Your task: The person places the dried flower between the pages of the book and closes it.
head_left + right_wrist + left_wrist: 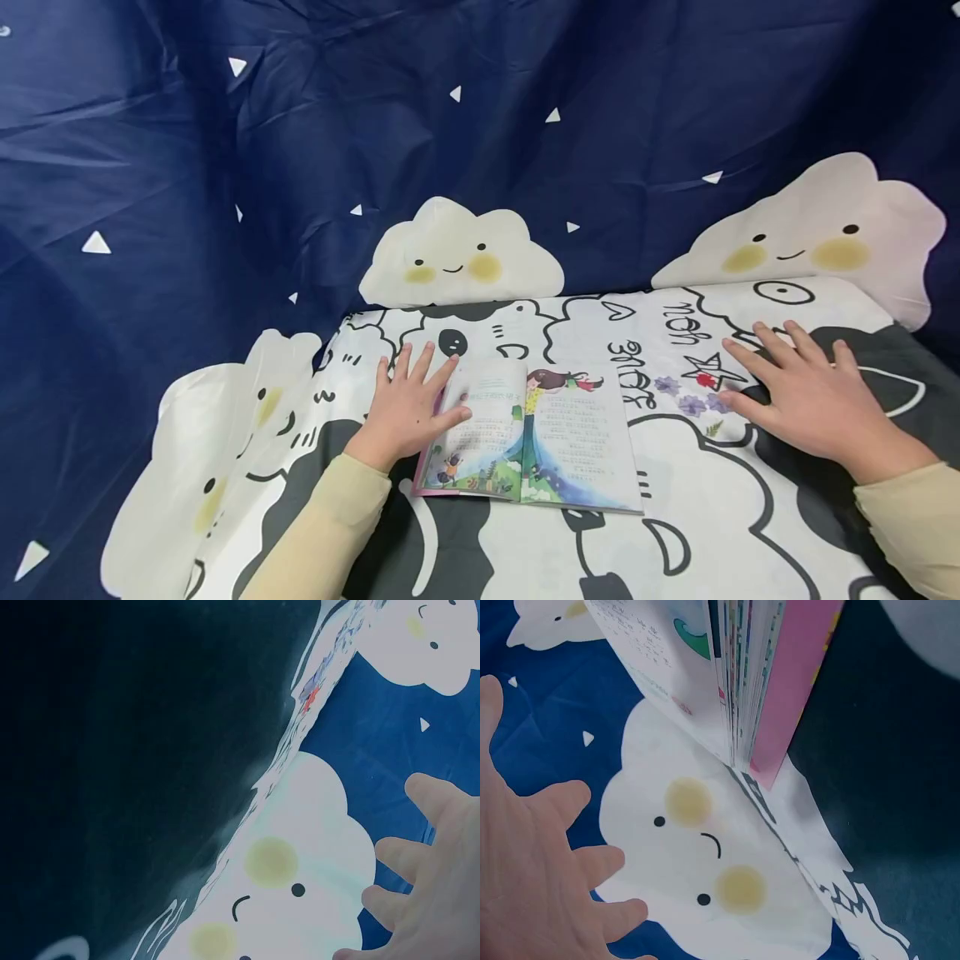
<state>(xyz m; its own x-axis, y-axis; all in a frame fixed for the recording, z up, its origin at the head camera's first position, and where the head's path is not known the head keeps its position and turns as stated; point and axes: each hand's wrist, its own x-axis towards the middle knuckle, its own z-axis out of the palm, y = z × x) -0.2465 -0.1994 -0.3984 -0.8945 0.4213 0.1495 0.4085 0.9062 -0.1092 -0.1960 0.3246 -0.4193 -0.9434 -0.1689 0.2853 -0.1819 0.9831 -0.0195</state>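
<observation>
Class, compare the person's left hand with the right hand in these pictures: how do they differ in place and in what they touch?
The left hand rests at the open picture book's left edge, thumb on the page; the right hand lies apart from the book, on the printed cloth. The left hand sits left of the book; the right hand lies to its right, by the flower prints. Both lie flat, fingers spread, in beige sleeves.

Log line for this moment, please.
left hand: flat on open picture book left page | right hand: flat on patterned cloth | book: open
</observation>
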